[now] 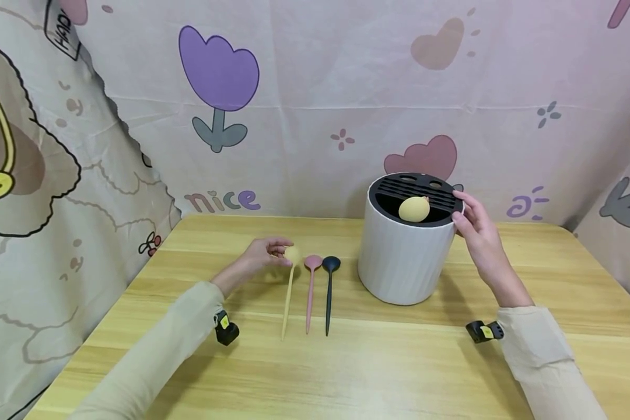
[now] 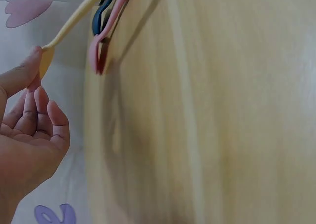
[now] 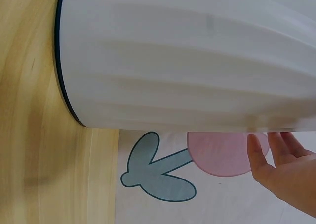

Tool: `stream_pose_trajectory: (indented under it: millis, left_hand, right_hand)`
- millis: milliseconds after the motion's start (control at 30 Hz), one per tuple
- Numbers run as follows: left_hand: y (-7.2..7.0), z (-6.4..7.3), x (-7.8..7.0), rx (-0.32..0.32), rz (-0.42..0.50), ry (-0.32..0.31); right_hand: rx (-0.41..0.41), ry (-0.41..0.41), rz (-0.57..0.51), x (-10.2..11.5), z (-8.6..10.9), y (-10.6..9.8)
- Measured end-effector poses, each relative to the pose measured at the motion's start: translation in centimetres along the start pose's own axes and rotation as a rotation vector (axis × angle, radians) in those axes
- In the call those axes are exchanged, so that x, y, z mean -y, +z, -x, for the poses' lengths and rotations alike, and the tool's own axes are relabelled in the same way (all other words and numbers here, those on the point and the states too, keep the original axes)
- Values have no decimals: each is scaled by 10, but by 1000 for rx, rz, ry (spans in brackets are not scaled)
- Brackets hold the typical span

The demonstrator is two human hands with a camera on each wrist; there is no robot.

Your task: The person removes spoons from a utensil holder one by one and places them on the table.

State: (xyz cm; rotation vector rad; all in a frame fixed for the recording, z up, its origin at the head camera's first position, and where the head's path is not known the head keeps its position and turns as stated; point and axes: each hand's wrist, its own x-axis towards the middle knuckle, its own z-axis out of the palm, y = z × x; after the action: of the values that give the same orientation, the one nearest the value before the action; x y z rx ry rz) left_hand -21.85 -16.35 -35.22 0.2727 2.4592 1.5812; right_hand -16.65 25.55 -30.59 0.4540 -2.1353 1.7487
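The white container (image 1: pixel 401 262) stands upright on the wooden table (image 1: pixel 378 373), and its black top (image 1: pixel 409 189) has a wide opening on the side near me, a row of slats across the middle and round holes toward the back. In that wide opening sits a pale yellow rounded head (image 1: pixel 413 210) with a small reddish bit at its edge; whatever runs down below it is hidden by the wall, so I can't tell how deep it goes. My right hand (image 1: pixel 483 245) is at the container's right side, thumb and fingers apart, their tips against the rim; some of those fingertips disappear behind the wall in the right wrist view, where the container's top is out of frame. With my left hand (image 1: pixel 262 256) I pinch the yellow spoon (image 1: pixel 290 289) between thumb and forefinger, right where the neck meets the bowl, my other fingers loosely bent. Its bowl is lifted off the tabletop and partly covered by my fingers; I can't make out whether the handle's tip touches the wood. Just beside it lie the pink spoon (image 1: pixel 310 294) and, next along toward the container, the dark spoon (image 1: pixel 329 294); the left wrist view cuts off all three handles at its top edge.
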Motion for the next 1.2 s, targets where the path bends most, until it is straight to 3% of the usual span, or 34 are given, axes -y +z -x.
stream_pose_trajectory:
  millis: [233,400,767,1200]
  left_hand:
    - [3,-6,9,17,151,-36]
    - [3,-11,16,50,229,-103]
    - [9,-15,24,49,197,-166]
    - [12,-12,25,11,41,-152]
  right_hand:
    - [-5,-8,-18,-1,0,1]
    - [1,0,-25,-2,1,2]
    - [-2,-4,-5,-1,0,0]
    - [1,-17,-33,0,1,1]
